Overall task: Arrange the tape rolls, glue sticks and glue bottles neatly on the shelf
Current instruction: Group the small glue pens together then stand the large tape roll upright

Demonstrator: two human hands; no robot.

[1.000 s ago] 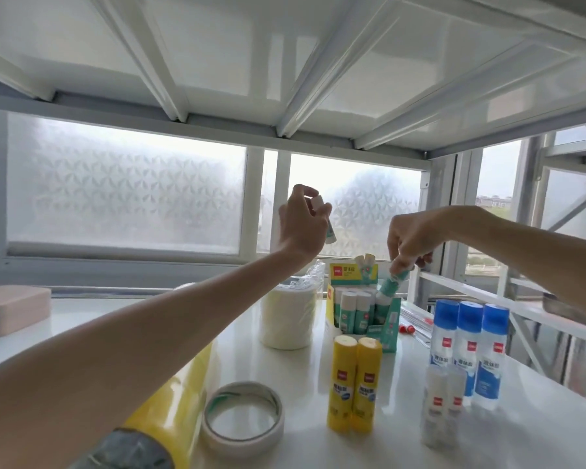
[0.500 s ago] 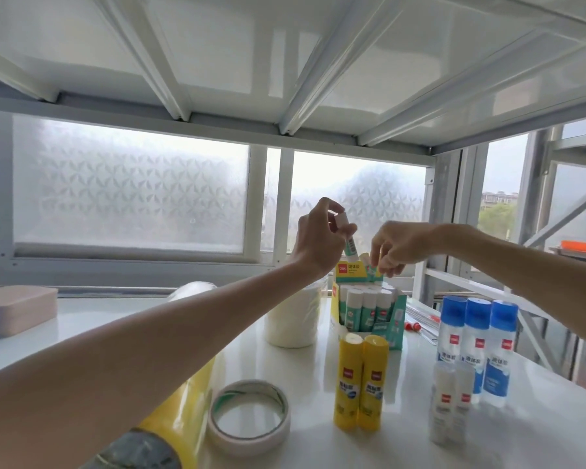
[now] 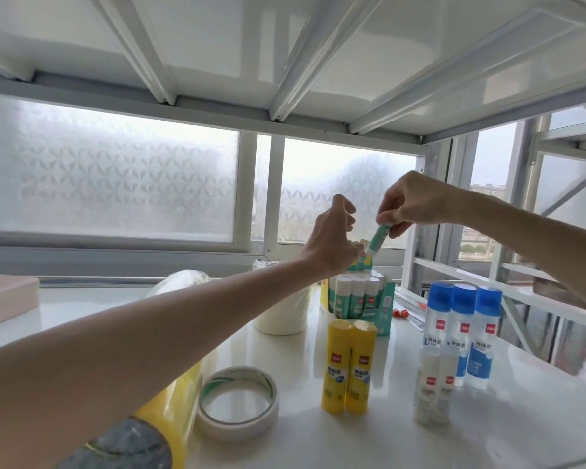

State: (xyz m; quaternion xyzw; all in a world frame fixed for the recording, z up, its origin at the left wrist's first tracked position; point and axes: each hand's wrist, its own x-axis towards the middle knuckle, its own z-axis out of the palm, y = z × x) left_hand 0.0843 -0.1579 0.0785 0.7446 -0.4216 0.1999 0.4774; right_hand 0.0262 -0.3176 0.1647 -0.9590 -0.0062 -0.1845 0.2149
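Observation:
My right hand (image 3: 416, 201) pinches a teal glue stick (image 3: 378, 240), tilted, above the teal display box (image 3: 384, 311) full of white-capped glue sticks (image 3: 352, 292). My left hand (image 3: 332, 238) hovers at the back of that box, thumb and forefinger apart, its lower fingers beside a stick (image 3: 363, 261) there; whether they grip it is unclear. In front stand two yellow glue sticks (image 3: 349, 367), three blue-capped glue bottles (image 3: 460, 330) and two small white bottles (image 3: 432, 387). A tape ring (image 3: 237, 401) lies flat beside a big yellow tape roll (image 3: 173, 411).
A white wrapped roll (image 3: 281, 316) stands left of the box. A pale wooden block (image 3: 7, 299) sits at the far left of the white shelf (image 3: 352, 445). The upper shelf's underside (image 3: 285, 45) is close overhead. Frosted windows lie behind, another rack to the right.
My left hand came down from head height to the back of the box. My right hand dipped into the box and rose with a teal glue stick.

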